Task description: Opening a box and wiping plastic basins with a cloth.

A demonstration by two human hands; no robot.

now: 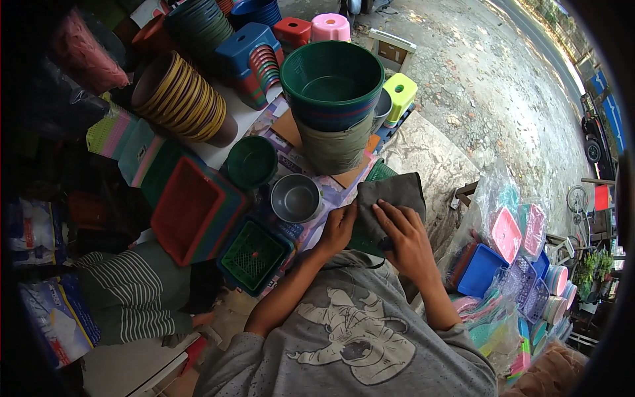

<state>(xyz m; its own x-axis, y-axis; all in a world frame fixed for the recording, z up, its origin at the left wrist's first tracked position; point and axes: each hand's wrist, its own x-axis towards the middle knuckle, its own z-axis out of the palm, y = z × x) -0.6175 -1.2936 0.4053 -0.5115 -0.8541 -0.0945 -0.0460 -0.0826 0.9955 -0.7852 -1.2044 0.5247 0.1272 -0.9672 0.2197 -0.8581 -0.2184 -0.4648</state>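
Note:
A dark grey cloth (397, 192) is draped over a green plastic basket (380, 171) in front of my chest. The basket's mesh shows beyond the cloth's far edge, and more dark green shows below it. My left hand (338, 230) is closed at the basket's left side, beside the cloth's edge; its fingertips are partly hidden. My right hand (409, 239) bears on the cloth from above, gripping it with the index and middle fingers reaching forward and the thumb out of sight. Left of my hands stands a round grey bowl (296, 198), with a round green tub (251, 162) behind it.
Stacked green tubs (331, 73) rise straight ahead. Red trays (188, 212), a green crate (254, 255) and nested brown-and-yellow pots (178, 99) crowd the left. A yellow stool (400, 92) stands far right of the tubs. Plastic-wrapped wares, including a blue tray (481, 270), lie at right.

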